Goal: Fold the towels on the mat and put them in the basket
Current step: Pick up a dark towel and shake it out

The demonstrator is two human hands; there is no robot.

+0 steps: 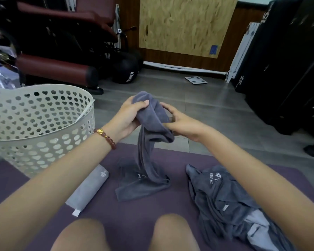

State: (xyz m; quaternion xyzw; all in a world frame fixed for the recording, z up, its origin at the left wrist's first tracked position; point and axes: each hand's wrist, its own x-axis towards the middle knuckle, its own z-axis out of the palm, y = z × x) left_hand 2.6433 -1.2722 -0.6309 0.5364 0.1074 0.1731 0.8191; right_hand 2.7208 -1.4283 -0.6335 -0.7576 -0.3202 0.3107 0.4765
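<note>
While left hand (129,118) and right hand (184,124) clutch towel (149,129) — mat (134,211) overlies grey floor (216,109); basket (43,142) beside.

Reaching forward with both bare forearms, raised and converging. Gripping the bunched top of a towel (152,122) in the left hand (129,117), thumb laid across the front and fingers curled behind. Pinching a lower fold with the right hand (181,122), just beside the left, palm turned inward.
</note>
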